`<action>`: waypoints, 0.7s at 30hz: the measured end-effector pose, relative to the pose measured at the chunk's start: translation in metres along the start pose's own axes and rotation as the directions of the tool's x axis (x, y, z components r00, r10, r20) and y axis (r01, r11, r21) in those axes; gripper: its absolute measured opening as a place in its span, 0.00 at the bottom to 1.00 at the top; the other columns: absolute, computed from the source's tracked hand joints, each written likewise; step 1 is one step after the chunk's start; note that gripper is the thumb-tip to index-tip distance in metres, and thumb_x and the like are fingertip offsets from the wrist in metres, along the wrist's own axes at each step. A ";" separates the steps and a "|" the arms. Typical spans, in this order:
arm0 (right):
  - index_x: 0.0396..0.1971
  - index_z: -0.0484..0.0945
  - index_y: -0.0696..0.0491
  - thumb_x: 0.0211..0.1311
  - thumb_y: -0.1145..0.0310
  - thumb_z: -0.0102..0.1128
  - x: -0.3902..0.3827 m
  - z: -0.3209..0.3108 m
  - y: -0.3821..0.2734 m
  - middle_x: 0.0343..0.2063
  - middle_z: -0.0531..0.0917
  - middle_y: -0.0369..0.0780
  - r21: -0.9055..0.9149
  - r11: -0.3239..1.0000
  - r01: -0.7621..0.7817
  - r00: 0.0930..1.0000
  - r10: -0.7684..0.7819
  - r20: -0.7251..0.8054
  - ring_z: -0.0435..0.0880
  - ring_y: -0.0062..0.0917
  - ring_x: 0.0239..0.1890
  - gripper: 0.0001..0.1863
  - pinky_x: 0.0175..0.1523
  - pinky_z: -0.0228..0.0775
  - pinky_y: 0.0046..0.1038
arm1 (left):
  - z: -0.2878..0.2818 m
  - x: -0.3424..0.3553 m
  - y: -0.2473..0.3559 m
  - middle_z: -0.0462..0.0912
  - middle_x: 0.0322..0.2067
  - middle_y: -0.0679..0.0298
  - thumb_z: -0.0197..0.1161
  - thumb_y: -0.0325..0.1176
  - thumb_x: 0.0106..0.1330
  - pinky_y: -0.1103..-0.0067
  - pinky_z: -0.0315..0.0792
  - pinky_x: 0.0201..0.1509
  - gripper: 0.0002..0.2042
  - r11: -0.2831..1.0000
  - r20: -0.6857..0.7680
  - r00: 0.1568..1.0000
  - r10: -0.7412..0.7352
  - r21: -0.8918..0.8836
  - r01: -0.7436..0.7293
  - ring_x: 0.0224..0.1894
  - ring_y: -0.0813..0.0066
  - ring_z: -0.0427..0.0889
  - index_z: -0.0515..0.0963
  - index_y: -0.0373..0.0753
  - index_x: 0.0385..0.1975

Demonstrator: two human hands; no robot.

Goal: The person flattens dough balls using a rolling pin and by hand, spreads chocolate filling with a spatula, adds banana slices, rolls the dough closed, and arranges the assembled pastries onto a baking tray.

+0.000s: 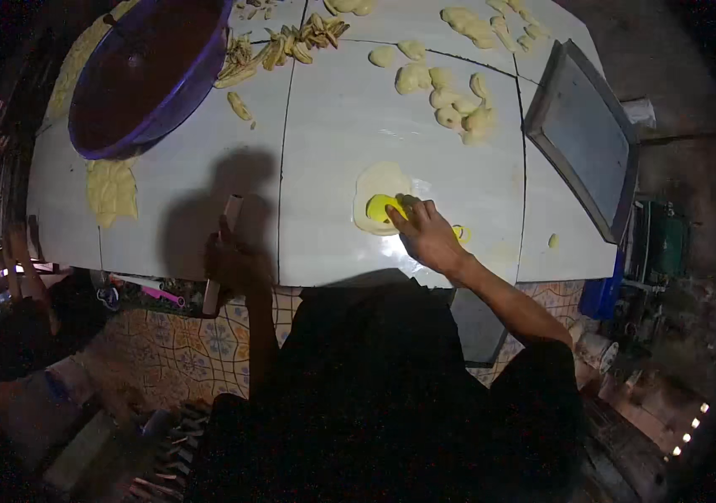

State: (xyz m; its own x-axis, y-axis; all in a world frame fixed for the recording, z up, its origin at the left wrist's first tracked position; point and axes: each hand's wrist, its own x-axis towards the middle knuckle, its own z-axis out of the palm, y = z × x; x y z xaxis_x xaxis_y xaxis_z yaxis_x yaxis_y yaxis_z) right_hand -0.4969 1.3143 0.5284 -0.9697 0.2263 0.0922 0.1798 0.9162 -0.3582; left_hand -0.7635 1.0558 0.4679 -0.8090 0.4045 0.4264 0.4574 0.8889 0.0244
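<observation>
A: Your flat dough round: where, how does it handle?

B: Mid worktop, nearer the front edge than the far one. Probably light, soft, easy to tear, maybe slick given the shine around it. Take it under the rim, fingers spread, no pinching.

A: Your hands?

B: Your right hand is closed round a yellow tool, low over the dough; contact looks likely. Tool seems light and stiff; grip its sides. Your left hand grips a rod at the front edge, left part.

A: Counts?

B: You have one flat round, one yellow tool, one rod. One purple basin toward the far left corner. One framed tray along the right edge. One small dough piece by the front right corner. Dough lumps toward the far edge overlap; can't count them exactly.
</observation>
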 end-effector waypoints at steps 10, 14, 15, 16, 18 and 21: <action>0.49 0.80 0.59 0.59 0.67 0.64 -0.025 -0.074 -0.009 0.33 0.82 0.51 0.317 0.880 -0.353 0.935 0.325 0.139 0.81 0.42 0.41 0.19 0.49 0.77 0.40 | -0.003 0.008 -0.001 0.77 0.55 0.56 0.64 0.30 0.62 0.55 0.65 0.56 0.31 0.993 0.028 0.998 -0.061 -0.095 0.063 0.57 0.53 0.74 0.69 0.59 0.68; 0.58 0.75 0.63 0.58 0.74 0.64 -0.055 -0.109 0.052 0.46 0.85 0.53 0.142 0.667 -0.731 0.680 0.695 0.236 0.86 0.43 0.45 0.26 0.49 0.77 0.34 | -0.009 0.009 0.002 0.76 0.54 0.58 0.64 0.30 0.60 0.54 0.62 0.60 0.31 0.996 0.039 0.995 -0.089 -0.021 0.090 0.57 0.52 0.73 0.71 0.57 0.66; 0.60 0.74 0.62 0.59 0.75 0.64 -0.064 -0.097 0.065 0.47 0.85 0.54 -0.091 0.740 -0.667 0.742 0.670 0.014 0.86 0.46 0.45 0.27 0.51 0.78 0.35 | -0.009 0.007 0.001 0.76 0.54 0.58 0.64 0.30 0.60 0.54 0.62 0.60 0.31 0.992 0.028 0.992 -0.125 -0.005 0.125 0.57 0.52 0.73 0.71 0.57 0.66; 0.59 0.75 0.61 0.60 0.74 0.64 -0.068 -0.088 0.081 0.46 0.85 0.54 -0.201 0.779 -0.593 0.804 0.584 -0.109 0.86 0.45 0.45 0.26 0.50 0.79 0.35 | -0.001 0.008 0.015 0.76 0.54 0.58 0.64 0.29 0.60 0.54 0.61 0.60 0.30 0.992 0.017 0.993 -0.117 -0.048 0.117 0.57 0.52 0.73 0.71 0.56 0.66; 0.57 0.77 0.61 0.61 0.72 0.66 -0.018 -0.079 0.084 0.45 0.85 0.53 -0.013 0.855 -0.519 0.845 0.511 -0.159 0.87 0.42 0.45 0.24 0.48 0.80 0.36 | 0.042 -0.016 -0.008 0.75 0.54 0.58 0.63 0.27 0.59 0.53 0.61 0.61 0.30 0.994 -0.015 0.995 -0.102 0.033 0.102 0.58 0.53 0.72 0.72 0.54 0.65; 0.53 0.79 0.64 0.65 0.67 0.65 0.108 -0.049 0.027 0.40 0.87 0.50 0.427 0.845 -0.321 0.934 0.356 -0.002 0.88 0.29 0.39 0.21 0.43 0.80 0.29 | 0.089 -0.060 -0.057 0.75 0.53 0.58 0.62 0.25 0.59 0.53 0.61 0.61 0.31 0.958 0.233 0.972 -0.019 0.281 -0.049 0.58 0.53 0.71 0.71 0.54 0.65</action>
State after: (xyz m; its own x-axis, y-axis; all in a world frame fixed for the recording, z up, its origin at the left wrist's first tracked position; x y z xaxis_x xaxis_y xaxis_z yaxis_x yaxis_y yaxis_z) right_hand -0.5885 1.3798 0.5739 -0.8418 0.5384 -0.0395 0.3927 0.5606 -0.7290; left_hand -0.7736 0.9998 0.3604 -0.8813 0.4265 0.2036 0.3738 0.8927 -0.2519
